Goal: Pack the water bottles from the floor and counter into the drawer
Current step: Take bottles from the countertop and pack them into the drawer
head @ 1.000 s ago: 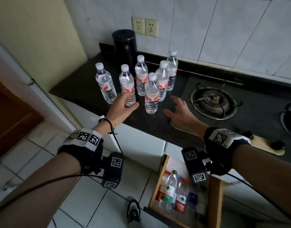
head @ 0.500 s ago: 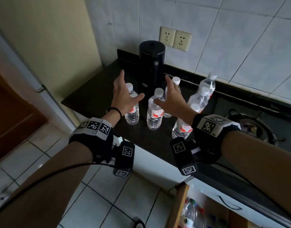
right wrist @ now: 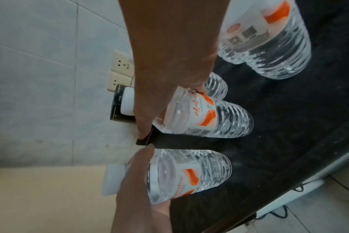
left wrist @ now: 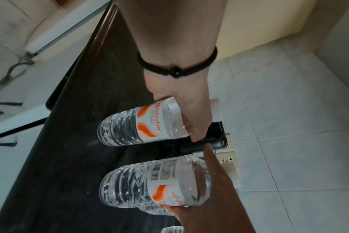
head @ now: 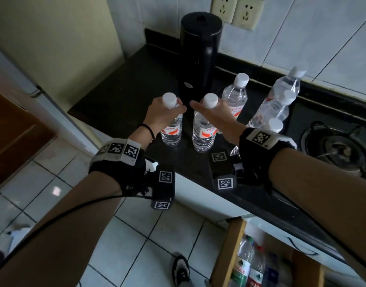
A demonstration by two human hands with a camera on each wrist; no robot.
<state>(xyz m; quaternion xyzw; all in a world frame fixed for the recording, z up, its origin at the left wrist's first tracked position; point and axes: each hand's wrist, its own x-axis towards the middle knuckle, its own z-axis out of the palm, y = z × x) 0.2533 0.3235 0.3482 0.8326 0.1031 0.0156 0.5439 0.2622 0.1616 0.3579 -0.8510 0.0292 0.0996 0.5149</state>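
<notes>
Several clear water bottles with white caps and orange labels stand on the black counter (head: pixel 120 96). My left hand (head: pixel 166 112) grips the leftmost bottle (head: pixel 171 132) around its shoulder, just under the cap. My right hand (head: pixel 212 111) wraps the shoulder of the bottle beside it (head: pixel 203 137). Both bottles appear to stand upright on the counter. In the left wrist view my left hand (left wrist: pixel 191 116) holds its bottle (left wrist: pixel 137 126). In the right wrist view my right hand (right wrist: pixel 169 94) holds its bottle (right wrist: pixel 209 121). The open wooden drawer (head: pixel 229 251) at lower right holds several bottles.
A tall black kettle (head: pixel 200 50) stands right behind the two held bottles. More bottles (head: pixel 276 108) cluster to the right near the gas burner (head: pixel 339 150). Wall sockets (head: pixel 236 11) sit above. My shoe (head: pixel 181 270) is on the tiled floor.
Both hands came down from open above the bottles and closed round the shoulders of the two left bottles. The view has moved closer to the counter.
</notes>
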